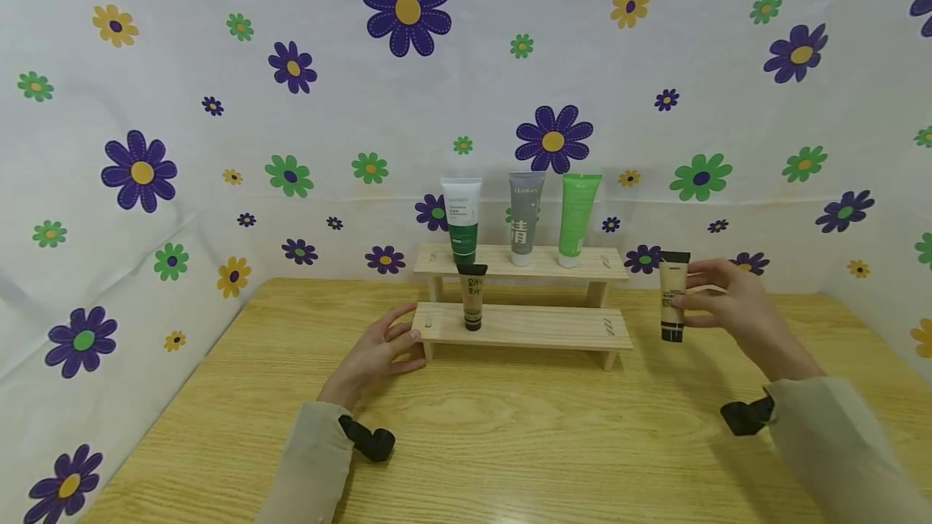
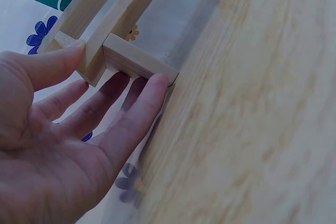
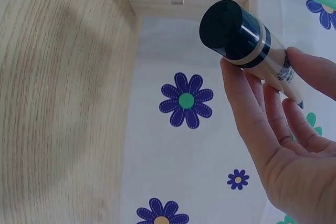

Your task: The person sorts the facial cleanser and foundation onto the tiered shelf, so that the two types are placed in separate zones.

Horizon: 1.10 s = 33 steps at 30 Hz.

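My right hand (image 1: 735,306) holds up a beige tube with black ends (image 1: 673,297) between thumb and fingers. The tube is upright, black cap down, above the table, right of a two-level wooden display stand. In the right wrist view, its black cap (image 3: 226,30) points toward the camera. My left hand (image 1: 374,354) touches the left end of the stand's lower shelf (image 1: 539,326) with spread fingers. In the left wrist view, the thumb rests at the board's corner and fingertips touch the wooden leg (image 2: 139,61). A smaller beige tube with black ends (image 1: 473,297) stands on that shelf, left of its middle.
Behind, on the upper shelf (image 1: 502,265), stand a white-and-green tube (image 1: 462,221), a grey tube (image 1: 524,217) and a bright green tube (image 1: 578,217). The stand sits on a wood-grain table (image 1: 510,443). A flower-printed white cloth (image 1: 328,128) hangs around the back and sides.
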Each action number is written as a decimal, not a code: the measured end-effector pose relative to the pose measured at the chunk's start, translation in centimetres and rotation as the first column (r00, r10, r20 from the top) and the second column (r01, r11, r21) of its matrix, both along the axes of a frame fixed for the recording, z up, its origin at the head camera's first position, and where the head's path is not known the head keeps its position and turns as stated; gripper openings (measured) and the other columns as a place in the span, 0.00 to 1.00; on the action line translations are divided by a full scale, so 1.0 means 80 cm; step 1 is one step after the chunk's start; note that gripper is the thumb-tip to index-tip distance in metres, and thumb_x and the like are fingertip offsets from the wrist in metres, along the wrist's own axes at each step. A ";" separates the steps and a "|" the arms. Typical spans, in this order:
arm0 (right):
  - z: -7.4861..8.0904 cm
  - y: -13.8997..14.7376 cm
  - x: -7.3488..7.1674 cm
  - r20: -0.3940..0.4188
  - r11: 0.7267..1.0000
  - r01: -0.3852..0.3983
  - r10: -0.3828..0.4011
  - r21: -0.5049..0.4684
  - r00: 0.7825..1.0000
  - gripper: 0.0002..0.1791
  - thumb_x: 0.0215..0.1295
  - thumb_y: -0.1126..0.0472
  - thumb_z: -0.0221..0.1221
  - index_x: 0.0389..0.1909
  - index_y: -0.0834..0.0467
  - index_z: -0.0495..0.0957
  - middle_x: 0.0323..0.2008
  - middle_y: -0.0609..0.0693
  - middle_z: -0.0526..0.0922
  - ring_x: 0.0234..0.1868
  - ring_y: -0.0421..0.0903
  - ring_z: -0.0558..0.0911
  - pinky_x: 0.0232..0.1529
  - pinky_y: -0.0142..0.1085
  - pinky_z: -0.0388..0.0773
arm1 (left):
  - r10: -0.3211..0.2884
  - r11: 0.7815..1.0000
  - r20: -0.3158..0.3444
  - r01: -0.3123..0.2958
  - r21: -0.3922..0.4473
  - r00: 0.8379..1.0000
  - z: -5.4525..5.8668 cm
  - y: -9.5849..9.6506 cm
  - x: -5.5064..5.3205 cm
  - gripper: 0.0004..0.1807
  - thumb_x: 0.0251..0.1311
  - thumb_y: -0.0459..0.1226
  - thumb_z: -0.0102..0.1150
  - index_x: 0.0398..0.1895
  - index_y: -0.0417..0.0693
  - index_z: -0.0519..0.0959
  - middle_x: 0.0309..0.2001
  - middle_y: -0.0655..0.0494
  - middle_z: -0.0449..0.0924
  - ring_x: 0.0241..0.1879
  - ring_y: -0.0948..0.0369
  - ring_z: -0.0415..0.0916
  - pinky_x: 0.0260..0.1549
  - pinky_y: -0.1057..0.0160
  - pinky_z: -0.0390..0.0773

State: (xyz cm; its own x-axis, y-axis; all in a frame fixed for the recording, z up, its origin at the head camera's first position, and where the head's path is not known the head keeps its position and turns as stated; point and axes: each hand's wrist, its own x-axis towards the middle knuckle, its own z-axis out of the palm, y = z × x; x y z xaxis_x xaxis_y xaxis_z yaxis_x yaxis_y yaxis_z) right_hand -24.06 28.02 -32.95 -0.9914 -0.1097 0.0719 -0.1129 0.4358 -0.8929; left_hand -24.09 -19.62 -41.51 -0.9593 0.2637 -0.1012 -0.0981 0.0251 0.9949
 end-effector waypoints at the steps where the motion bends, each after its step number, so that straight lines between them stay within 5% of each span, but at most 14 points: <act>1: 0.000 -0.003 0.000 -0.003 1.000 0.000 0.000 -0.003 1.000 0.35 0.72 0.67 0.60 0.70 0.76 0.53 0.61 0.70 0.66 0.40 0.30 0.79 0.41 0.35 0.85 | 0.002 1.000 0.000 -0.002 -0.001 1.000 0.000 0.000 0.000 0.31 0.79 0.29 0.43 0.81 0.45 0.50 0.73 0.29 0.57 0.69 0.35 0.62 0.55 0.45 0.79; 33: -0.004 -0.070 -0.012 -0.006 0.989 -0.006 0.005 -0.145 1.000 0.31 0.67 0.74 0.62 0.66 0.74 0.58 0.56 0.66 0.69 0.41 0.35 0.81 0.44 0.38 0.85 | -0.003 1.000 0.000 0.003 0.004 1.000 0.000 0.000 -0.001 0.31 0.79 0.29 0.42 0.81 0.45 0.50 0.73 0.29 0.57 0.68 0.35 0.63 0.57 0.45 0.78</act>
